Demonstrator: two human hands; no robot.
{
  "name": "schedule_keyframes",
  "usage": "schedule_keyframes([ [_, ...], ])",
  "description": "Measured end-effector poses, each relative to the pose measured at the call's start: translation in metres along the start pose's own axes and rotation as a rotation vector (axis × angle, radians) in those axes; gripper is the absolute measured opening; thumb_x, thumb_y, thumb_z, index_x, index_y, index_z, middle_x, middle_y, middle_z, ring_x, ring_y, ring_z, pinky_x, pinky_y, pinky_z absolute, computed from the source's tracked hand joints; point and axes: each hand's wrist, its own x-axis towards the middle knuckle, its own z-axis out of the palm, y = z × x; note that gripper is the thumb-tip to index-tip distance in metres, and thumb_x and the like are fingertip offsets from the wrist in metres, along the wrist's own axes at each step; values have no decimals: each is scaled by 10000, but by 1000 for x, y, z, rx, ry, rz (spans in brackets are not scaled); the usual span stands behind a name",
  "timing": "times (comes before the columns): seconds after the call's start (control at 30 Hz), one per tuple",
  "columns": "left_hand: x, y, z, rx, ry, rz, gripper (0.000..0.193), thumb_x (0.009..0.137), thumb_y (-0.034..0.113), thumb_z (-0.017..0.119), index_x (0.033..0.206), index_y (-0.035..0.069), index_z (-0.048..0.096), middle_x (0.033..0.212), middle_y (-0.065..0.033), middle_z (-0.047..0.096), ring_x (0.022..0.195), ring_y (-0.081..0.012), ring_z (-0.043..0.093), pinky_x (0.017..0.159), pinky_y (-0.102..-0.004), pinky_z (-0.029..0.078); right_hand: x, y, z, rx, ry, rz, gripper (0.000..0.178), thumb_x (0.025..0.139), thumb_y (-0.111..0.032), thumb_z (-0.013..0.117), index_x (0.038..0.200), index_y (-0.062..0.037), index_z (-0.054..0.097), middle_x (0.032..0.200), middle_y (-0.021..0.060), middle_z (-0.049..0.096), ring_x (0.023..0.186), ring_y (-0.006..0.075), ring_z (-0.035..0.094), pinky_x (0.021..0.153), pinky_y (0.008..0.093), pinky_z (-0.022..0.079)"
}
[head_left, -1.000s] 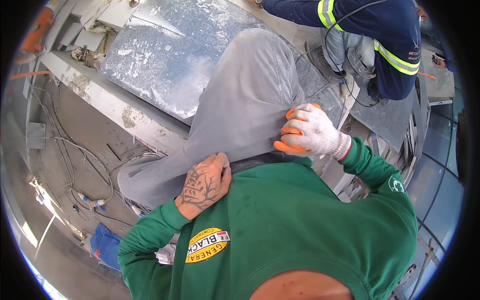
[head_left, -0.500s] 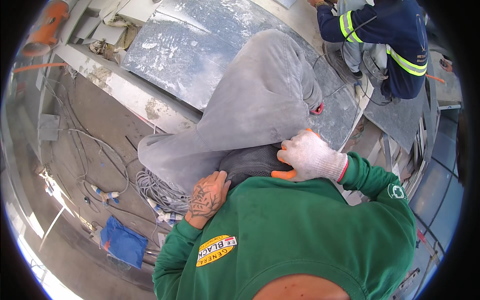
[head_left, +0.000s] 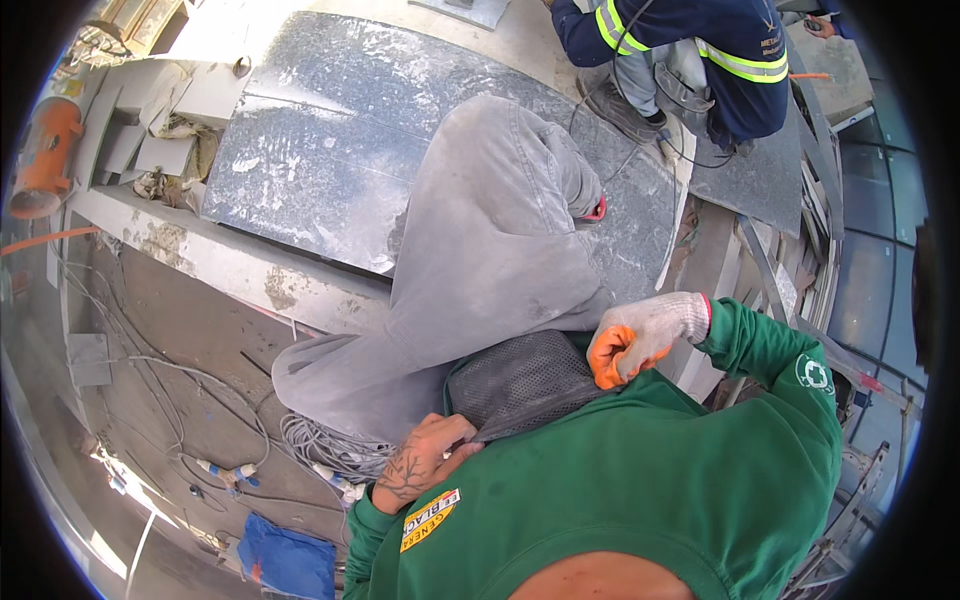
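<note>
Across my lap lies a black mesh bag or panel (head_left: 525, 380), stretched between my hands against my green sweatshirt. My left hand (head_left: 428, 458) is bare, its fingers closed on the lower left edge of the mesh. A white knit glove with an orange palm covers my right hand (head_left: 645, 340). Its fingers are curled into a grip at the mesh's right edge; whether anything else is inside them is hidden. My grey trouser legs (head_left: 480, 240) are bent just beyond the mesh, over a grey slab.
A large dusty grey slab (head_left: 320, 130) lies ahead. At far right a co-worker in a navy reflective jacket (head_left: 690, 50) crouches beside a cable. Coiled grey cable (head_left: 335, 447), plug connectors (head_left: 232, 475) and a blue sheet (head_left: 287, 556) lie left. An orange pipe (head_left: 45, 155) stands far left.
My right hand has turned and curled its fingers, drawing the mesh up and wider into view. My left fingers have closed on its edge. The view has shifted right.
</note>
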Motion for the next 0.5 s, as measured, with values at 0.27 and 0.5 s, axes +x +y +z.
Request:
schedule_keyframes([
  [0.27,42,-25,13,226,-307,-14,215,958,258,587,1066,74,558,925,-131,613,826,-341,653,696,-423,515,2,71,-23,235,-140,215,111,848,-59,584,827,31,645,698,35,615,616,116,582,582,304,476],
  [0.5,127,2,-163,557,-463,41,288,948,312,647,1080,55,647,787,-121,693,720,-231,707,641,-352,556,-83,57,-88,-63,684,467,132,875,-113,594,892,-3,665,753,38,650,648,124,599,597,316,478],
])
